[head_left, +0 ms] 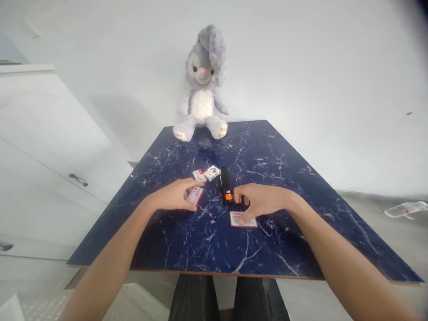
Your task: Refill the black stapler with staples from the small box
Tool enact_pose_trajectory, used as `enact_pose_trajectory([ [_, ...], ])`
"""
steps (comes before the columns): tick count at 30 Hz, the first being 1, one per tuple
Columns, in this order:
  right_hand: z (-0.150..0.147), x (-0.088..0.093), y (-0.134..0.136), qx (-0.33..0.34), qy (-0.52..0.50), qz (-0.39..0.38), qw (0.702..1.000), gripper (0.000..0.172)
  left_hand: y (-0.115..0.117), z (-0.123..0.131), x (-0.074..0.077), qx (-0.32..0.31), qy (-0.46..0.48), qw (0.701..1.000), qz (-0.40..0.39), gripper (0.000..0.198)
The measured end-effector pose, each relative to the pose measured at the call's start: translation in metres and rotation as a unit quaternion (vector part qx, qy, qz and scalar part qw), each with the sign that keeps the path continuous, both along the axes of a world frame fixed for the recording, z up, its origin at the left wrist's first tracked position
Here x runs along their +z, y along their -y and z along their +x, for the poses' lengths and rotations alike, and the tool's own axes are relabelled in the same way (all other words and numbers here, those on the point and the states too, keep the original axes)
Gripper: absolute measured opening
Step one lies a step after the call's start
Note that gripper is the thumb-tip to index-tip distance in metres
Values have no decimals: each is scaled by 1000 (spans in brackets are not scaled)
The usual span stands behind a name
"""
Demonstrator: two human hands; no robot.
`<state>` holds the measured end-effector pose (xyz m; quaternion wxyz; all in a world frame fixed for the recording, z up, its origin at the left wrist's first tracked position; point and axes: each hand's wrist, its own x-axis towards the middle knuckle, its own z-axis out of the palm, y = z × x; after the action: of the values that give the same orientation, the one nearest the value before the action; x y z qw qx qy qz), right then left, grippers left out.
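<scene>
My left hand (174, 195) lies on the dark blue marble table (301, 187), its fingertips closed on a small red-and-white box (195, 195). My right hand (262, 200) rests beside a black stapler (225, 183) with an orange end. Its index finger touches the stapler's near end. Its thumb presses on a flat red-and-white card or box (236, 220) below. Two more small red-and-white boxes (199, 175), (211, 173) lie just beyond the left hand.
A grey plush rabbit (202, 87) sits at the table's far edge against a white wall. White cabinets with dark handles (78, 179) stand to the left. A clear plastic wrapper (405, 208) lies on the floor at right.
</scene>
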<state>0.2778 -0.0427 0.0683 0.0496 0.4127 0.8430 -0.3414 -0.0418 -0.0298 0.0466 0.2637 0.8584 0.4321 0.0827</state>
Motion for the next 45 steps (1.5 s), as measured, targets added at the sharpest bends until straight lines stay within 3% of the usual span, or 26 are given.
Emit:
enact_pose_trajectory([
  [5, -2, -4, 1, 20, 14, -27, 999, 36, 11, 40, -21, 47, 76, 994, 65, 67],
  [11, 6, -7, -9, -53, -17, -107, 993, 47, 11, 39, -33, 36, 176, 976, -120, 82],
  [14, 9, -9, -13, -55, -29, -139, 988, 47, 10, 36, -37, 25, 221, 964, -149, 79],
  [18, 11, -12, -16, -47, -52, -151, 986, 51, 12, 40, -38, -10, 239, 969, -53, 70],
  [20, 13, -14, -17, -46, -60, -161, 984, 54, 11, 41, -36, -25, 235, 971, 18, 53],
  [22, 15, -16, -19, -43, -70, -175, 981, 57, 6, 38, -36, 12, 222, 969, 103, 32],
  [25, 17, -20, -21, -47, -88, -191, 976, 59, -8, 26, -41, 115, 153, 959, 209, 34],
  [29, 11, -29, -22, -38, -124, -233, 964, 52, -26, 13, -48, 127, 42, 967, 217, 51],
  [34, 4, -36, -22, -46, -146, -273, 950, 48, -16, 18, -36, 137, 107, 963, 206, 40],
  [37, 8, -28, -20, -24, -132, -289, 948, 53, -1, 25, -27, 99, 158, 965, 183, 47],
  [40, 14, -14, -16, 13, -117, -295, 948, 60, 9, 33, -27, 10, 129, 981, 147, 58],
  [42, 14, -6, -12, 23, -110, -296, 949, 65, 11, 38, -31, -42, 102, 985, 134, 55],
  [45, 10, 1, -6, 25, -94, -295, 950, 85, 12, 44, -36, -54, 98, 984, 138, 51],
])
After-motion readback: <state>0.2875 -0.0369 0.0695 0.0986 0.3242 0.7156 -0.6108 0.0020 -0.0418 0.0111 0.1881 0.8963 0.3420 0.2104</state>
